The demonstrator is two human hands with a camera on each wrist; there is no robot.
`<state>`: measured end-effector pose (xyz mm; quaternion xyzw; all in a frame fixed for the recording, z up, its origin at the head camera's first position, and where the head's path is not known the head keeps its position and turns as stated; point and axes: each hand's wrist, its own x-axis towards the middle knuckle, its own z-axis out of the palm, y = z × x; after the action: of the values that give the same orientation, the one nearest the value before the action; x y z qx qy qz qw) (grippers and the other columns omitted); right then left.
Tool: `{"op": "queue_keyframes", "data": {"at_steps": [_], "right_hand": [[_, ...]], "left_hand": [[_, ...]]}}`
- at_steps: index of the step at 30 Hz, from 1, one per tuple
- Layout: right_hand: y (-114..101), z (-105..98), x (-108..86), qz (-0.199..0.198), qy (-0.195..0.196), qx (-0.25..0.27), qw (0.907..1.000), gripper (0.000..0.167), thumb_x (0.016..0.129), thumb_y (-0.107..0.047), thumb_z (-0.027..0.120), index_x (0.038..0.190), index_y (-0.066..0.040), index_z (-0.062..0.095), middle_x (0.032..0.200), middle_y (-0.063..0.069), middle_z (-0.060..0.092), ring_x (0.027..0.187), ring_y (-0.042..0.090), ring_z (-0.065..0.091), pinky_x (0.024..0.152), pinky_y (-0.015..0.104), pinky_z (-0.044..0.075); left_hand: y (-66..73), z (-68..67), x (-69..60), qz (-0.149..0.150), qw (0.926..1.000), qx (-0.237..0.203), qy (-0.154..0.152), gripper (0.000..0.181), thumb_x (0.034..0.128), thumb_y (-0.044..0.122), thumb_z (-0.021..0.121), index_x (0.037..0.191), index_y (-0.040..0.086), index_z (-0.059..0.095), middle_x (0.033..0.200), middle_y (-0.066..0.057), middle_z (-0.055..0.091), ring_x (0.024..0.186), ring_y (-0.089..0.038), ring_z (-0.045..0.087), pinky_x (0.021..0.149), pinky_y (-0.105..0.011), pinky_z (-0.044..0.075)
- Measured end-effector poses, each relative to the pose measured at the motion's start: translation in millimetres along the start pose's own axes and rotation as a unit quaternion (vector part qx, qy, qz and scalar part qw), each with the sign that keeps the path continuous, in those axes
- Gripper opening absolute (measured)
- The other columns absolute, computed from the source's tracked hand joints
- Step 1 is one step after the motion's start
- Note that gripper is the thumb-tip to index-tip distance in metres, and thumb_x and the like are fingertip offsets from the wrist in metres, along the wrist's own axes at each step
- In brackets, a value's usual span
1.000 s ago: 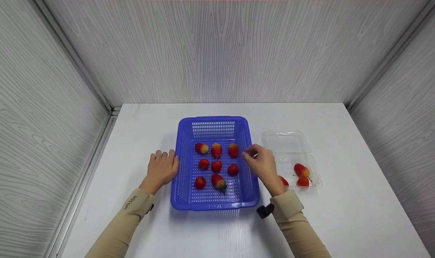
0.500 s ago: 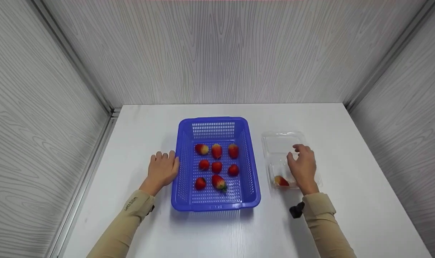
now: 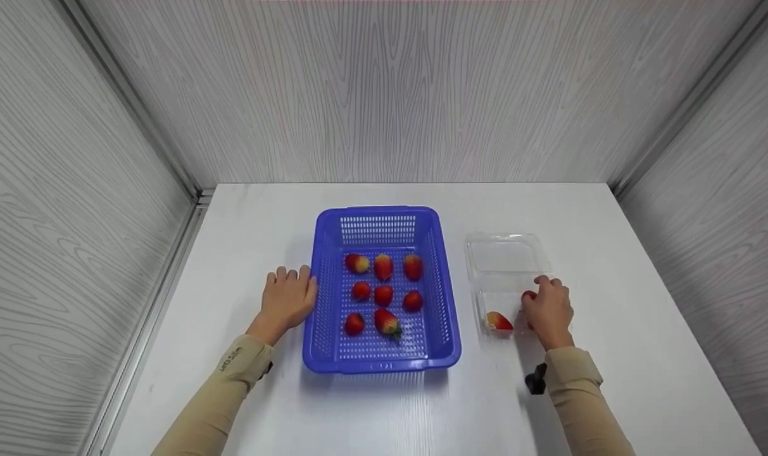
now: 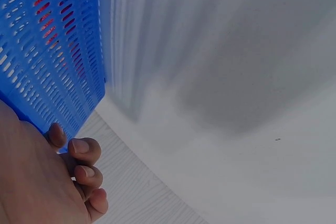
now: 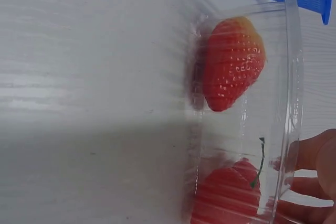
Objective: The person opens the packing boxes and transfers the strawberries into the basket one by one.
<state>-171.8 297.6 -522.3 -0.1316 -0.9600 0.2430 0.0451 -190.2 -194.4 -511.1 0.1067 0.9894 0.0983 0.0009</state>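
Observation:
A blue plastic basket holds several strawberries in rows. My left hand grips the basket's left rim; in the left wrist view its fingers are curled under that edge. To the right, a clear plastic clamshell box lies with its lid open. Over its right half reaches my right hand, thumb and fingers apart beside a red fruit that it partly covers. A strawberry lies in the box's left corner. Closer to the fingers, the right wrist view shows red fruit with a green stem.
The white table carries the basket and box. Pale wood-grain panels stand at the back and on both sides. The box's lid lies flat toward the back.
My right hand has moved from the basket's right rim to the clamshell box and lowered over its right half. The left hand and basket have stayed nearly still.

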Motion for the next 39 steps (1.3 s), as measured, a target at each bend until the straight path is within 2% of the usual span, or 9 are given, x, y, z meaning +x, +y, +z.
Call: {"op": "queue_keyframes", "data": {"at_steps": [8, 14, 19, 28, 33, 36, 39], "right_hand": [[9, 14, -3.2, 0.020, -0.045, 0.000, 0.9988, 0.039, 0.088, -0.008, 0.059, 0.122, 0.010, 0.055, 0.112, 0.031, 0.055, 0.102, 0.047, 0.055, 0.085, 0.058, 0.046], [15, 22, -6.7, 0.017, -0.042, 0.012, 0.9989, 0.039, 0.087, -0.005, 0.058, 0.122, 0.010, 0.056, 0.111, 0.032, 0.057, 0.102, 0.047, 0.056, 0.087, 0.059, 0.047], [14, 22, -5.3, 0.018, -0.051, 0.017, 0.9984, 0.040, 0.086, -0.003, 0.057, 0.124, 0.009, 0.056, 0.112, 0.031, 0.056, 0.103, 0.047, 0.055, 0.088, 0.058, 0.046], [8, 19, -4.2, 0.017, -0.050, 0.022, 0.9984, 0.040, 0.088, -0.004, 0.058, 0.125, 0.009, 0.056, 0.114, 0.031, 0.056, 0.105, 0.046, 0.055, 0.090, 0.058, 0.046], [4, 14, -3.0, 0.019, -0.037, 0.030, 0.9987, 0.040, 0.093, -0.013, 0.063, 0.127, 0.007, 0.056, 0.115, 0.030, 0.056, 0.107, 0.046, 0.055, 0.092, 0.057, 0.046], [-2, 8, -2.5, 0.015, -0.026, 0.034, 0.9990, 0.042, 0.093, -0.017, 0.066, 0.127, 0.006, 0.056, 0.116, 0.029, 0.056, 0.108, 0.046, 0.055, 0.090, 0.057, 0.047], [-9, 1, -1.7, 0.008, -0.016, 0.038, 0.9991, 0.041, 0.091, -0.013, 0.065, 0.127, 0.005, 0.057, 0.115, 0.029, 0.056, 0.107, 0.045, 0.055, 0.089, 0.058, 0.047]], "left_hand": [[1.9, 1.3, -1.9, 0.007, 1.0000, 0.001, 0.007, 0.033, 0.1041, 0.028, 0.032, 0.103, 0.000, 0.050, 0.086, -0.019, 0.054, 0.086, -0.039, 0.047, 0.079, -0.051, 0.035], [1.5, 3.8, -2.9, 0.013, 0.9997, 0.009, 0.020, 0.030, 0.1034, 0.027, 0.035, 0.097, 0.001, 0.049, 0.082, -0.018, 0.054, 0.082, -0.039, 0.047, 0.076, -0.051, 0.035], [0.6, 2.5, -1.1, 0.006, 0.9999, 0.008, 0.012, 0.032, 0.1040, 0.028, 0.033, 0.099, 0.001, 0.049, 0.084, -0.019, 0.055, 0.084, -0.039, 0.047, 0.078, -0.051, 0.034], [-0.1, 2.5, -1.5, 0.001, 1.0000, 0.006, 0.001, 0.034, 0.1041, 0.029, 0.033, 0.103, 0.000, 0.050, 0.087, -0.020, 0.055, 0.086, -0.040, 0.048, 0.080, -0.052, 0.035], [0.5, 0.6, -2.7, -0.005, 0.9999, 0.004, -0.010, 0.034, 0.1042, 0.030, 0.032, 0.104, 0.001, 0.050, 0.087, -0.019, 0.054, 0.087, -0.039, 0.046, 0.080, -0.052, 0.034], [0.4, -0.7, -1.9, -0.005, 0.9999, 0.006, -0.008, 0.034, 0.1043, 0.030, 0.032, 0.104, 0.001, 0.050, 0.088, -0.019, 0.054, 0.087, -0.039, 0.047, 0.080, -0.052, 0.034], [-0.4, -1.2, -0.5, -0.002, 0.9999, 0.011, 0.000, 0.033, 0.1040, 0.029, 0.033, 0.104, 0.001, 0.049, 0.087, -0.019, 0.055, 0.086, -0.039, 0.047, 0.079, -0.051, 0.035]]}}
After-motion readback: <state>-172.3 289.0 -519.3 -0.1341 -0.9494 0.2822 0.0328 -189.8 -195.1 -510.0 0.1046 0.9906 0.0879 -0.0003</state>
